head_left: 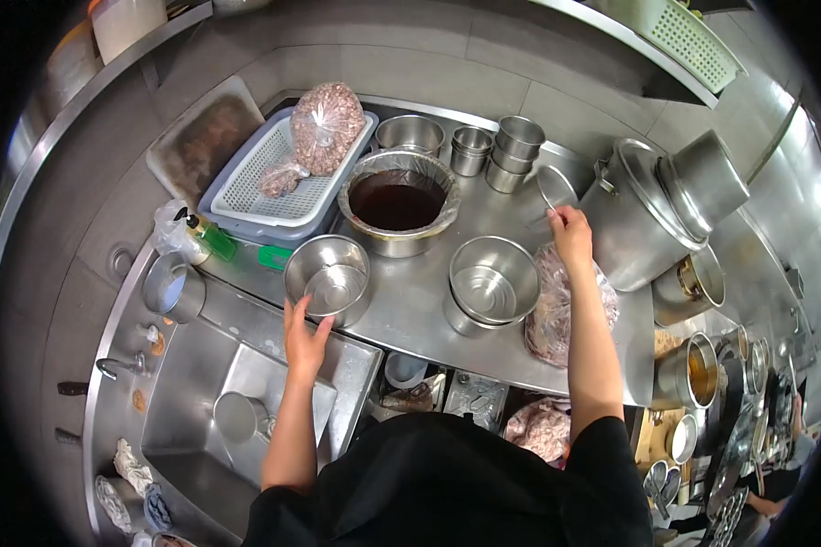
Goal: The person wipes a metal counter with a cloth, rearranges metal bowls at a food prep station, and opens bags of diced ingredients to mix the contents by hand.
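Near the counter's front edge stands a round stainless steel pot (330, 264). My left hand (303, 342) is against its near side, fingers spread, with fingertips at the rim. Out to the right, my right hand (570, 235) pinches the rim of a steel container (556, 188), seen mostly edge-on. Below that hand lies a clear plastic bag of pinkish contents (556, 310). Beside the bag are two nested steel pots (494, 278). A lined pot of dark liquid (400, 201) stands behind the left-hand pot.
A white basket (246, 202) holds bagged minced meat (327, 128). Smaller steel pots (520, 139) are stacked at the back, beside a large lidded stockpot (634, 214). At lower left is a sink (187, 383); a soap bottle (214, 239) stands by it. Another person's arm (764, 504) shows lower right.
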Available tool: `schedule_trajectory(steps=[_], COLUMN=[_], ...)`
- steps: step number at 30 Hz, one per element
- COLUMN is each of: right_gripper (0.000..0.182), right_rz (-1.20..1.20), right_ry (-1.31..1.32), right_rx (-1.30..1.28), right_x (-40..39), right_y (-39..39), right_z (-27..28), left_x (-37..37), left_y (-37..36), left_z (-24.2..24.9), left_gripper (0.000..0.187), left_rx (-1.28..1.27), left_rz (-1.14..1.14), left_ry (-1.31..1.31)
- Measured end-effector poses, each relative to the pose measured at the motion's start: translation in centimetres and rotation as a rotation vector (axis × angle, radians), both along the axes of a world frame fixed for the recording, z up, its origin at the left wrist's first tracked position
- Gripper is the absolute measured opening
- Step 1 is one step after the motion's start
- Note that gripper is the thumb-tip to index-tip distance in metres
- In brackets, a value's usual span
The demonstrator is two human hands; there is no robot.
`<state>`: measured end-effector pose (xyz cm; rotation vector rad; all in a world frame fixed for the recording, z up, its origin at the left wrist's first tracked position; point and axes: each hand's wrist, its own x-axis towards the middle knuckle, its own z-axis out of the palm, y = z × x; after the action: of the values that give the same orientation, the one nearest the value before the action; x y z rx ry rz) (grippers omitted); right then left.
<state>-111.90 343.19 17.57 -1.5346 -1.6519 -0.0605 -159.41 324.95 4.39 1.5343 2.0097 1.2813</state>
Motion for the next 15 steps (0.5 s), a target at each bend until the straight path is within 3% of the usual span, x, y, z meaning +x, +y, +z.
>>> schedule_trajectory(steps=[6,8,11,15], right_gripper=[0.024,0.026,0.025,0.033], right_rz=[-0.063,-0.08,-0.134,-0.118], right_ry=[-0.073,-0.079,-0.171,-0.125], right_rx=[-0.274,-0.473,-0.293,-0.254], right_x=[6.3,7.6,10.0,8.6], right_y=[10.5,12.6,15.1,14.3], right_z=[-7.2,-9.0,-12.6,-11.4], left_x=[0.1,-0.1,0.2,-0.1], left_y=[-4.4,-5.6,-5.8,-1.3], left_z=[0.8,1.1,1.6,5.0], left_gripper=[0.053,0.044,0.031,0.023], left_rx=[0.115,0.017,0.041,0.191], left_rz=[0.204,0.099,0.068,0.052], left_ry=[0.022,-0.194,-0.27,-0.127])
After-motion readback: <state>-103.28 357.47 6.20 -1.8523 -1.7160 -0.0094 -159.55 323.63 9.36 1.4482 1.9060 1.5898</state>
